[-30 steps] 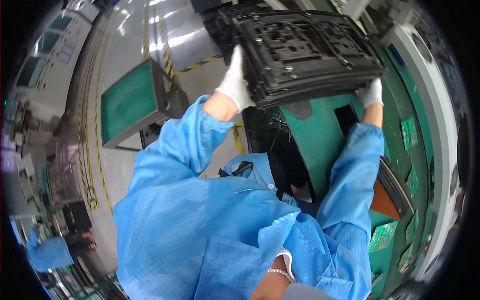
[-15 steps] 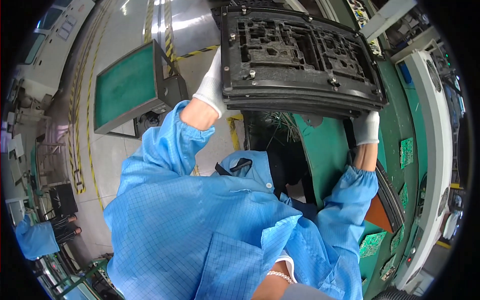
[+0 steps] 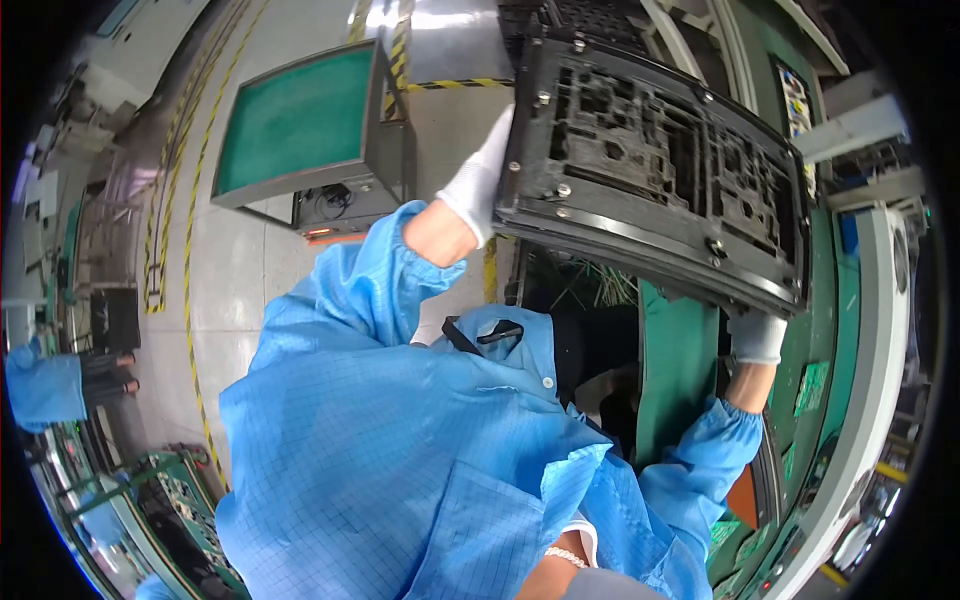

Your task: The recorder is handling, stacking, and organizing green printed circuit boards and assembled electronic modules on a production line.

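A stack of black soldering pallets [image 3: 640, 160] is held up in front of me, its right end lower than its left. The top pallet has many cut-out pockets and metal screws with small clamps along its frame. My left hand [image 3: 483, 190], in a white glove, is closed on the left edge, its fingertips hidden behind the frame. My right hand [image 3: 757, 335], gloved too, grips the stack from below at its near right corner. Most of its fingers are hidden under the pallets.
A green-topped stand [image 3: 295, 120] is on the floor to the left. At right runs a green workbench [image 3: 680, 370] with green circuit boards [image 3: 811, 388] and a white machine frame [image 3: 865, 350] along it. Thin sticks or wires [image 3: 600, 285] lie in a dark space below the pallets. Another person's blue sleeve [image 3: 45, 385] shows far left.
The pallets have moved right and tilted, their right end dropping, with both hands still on them. The surroundings have also shifted in the view.
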Motion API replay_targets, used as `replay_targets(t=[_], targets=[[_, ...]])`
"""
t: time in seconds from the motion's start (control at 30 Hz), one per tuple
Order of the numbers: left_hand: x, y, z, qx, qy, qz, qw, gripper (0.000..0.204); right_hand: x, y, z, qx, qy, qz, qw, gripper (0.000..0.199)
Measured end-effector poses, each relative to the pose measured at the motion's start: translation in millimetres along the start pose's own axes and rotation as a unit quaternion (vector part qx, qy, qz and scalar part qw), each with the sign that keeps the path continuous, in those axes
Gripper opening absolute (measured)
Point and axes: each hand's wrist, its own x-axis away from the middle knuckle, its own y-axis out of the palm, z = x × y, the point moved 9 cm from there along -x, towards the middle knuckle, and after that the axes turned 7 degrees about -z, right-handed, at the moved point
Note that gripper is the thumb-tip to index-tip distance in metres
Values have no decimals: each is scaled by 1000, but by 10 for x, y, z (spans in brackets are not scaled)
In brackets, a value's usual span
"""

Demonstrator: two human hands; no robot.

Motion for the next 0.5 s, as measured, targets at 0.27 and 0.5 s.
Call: replay_targets(t=[0.27, 0.5], targets=[[15, -274, 102, 131, 80, -321, 934, 34, 71, 17, 52, -173, 58, 66, 981, 47], [-52, -844, 9, 82, 146, -222, 961, 36, -182, 442, 4, -191, -67, 73, 977, 43]])
